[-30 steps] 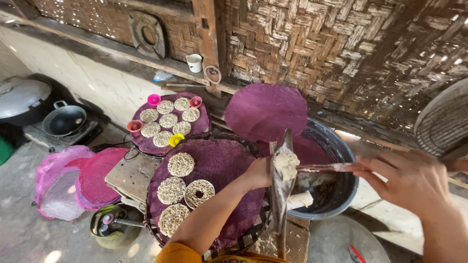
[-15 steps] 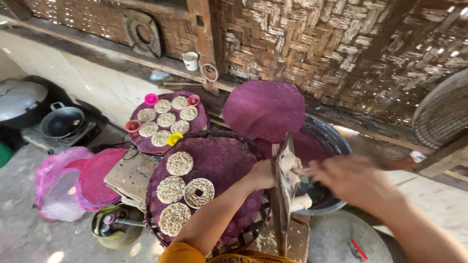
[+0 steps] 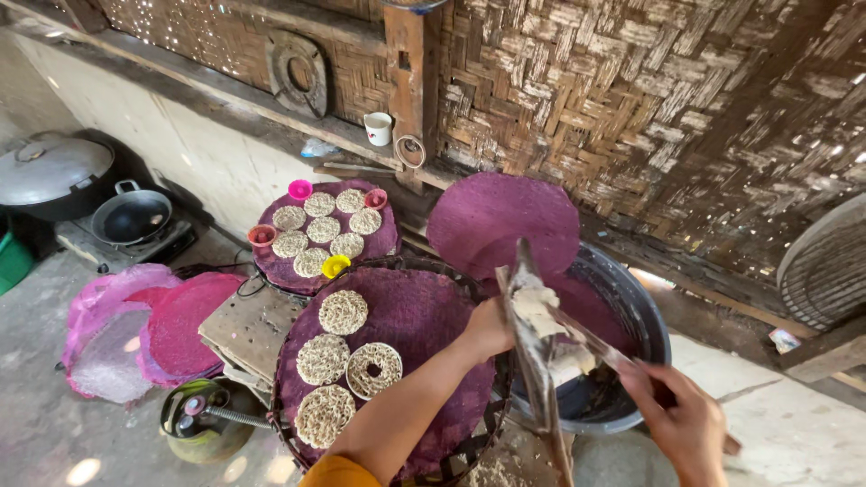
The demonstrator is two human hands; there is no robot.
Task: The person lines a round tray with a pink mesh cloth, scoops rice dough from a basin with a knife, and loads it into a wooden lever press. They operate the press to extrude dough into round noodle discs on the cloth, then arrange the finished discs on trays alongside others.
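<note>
- Your left hand (image 3: 492, 329) is closed around the narrow metal board (image 3: 532, 361) — it holds the board upright on its edge, tilted a little, at the right rim of the near purple tray (image 3: 424, 311).
- Your right hand (image 3: 690, 424) is clamped on the handle of a thin flat blade (image 3: 586, 338); the blade's tip lies against the pale dough (image 3: 537, 307) stuck to the board's upper face.
- Board, dough and blade all hang over the dark round basin (image 3: 645, 338), which stands just right of the near tray.
- On that near tray lie four lacy round cakes (image 3: 344, 311) — three solid rounds and one ring with a hole in the middle.
- A second purple tray (image 3: 383, 243) sits behind it, carrying about seven of the same cakes, with small pink, red and yellow cups (image 3: 336, 266) at its rim.
- A bare purple disc (image 3: 501, 221) leans against the woven bamboo wall (image 3: 631, 108) behind the basin.
- Far left: a black wok (image 3: 131, 216) on a small stove, a lidded pot (image 3: 50, 171) beside it, and pink mesh covers (image 3: 135, 329) on the floor.
</note>
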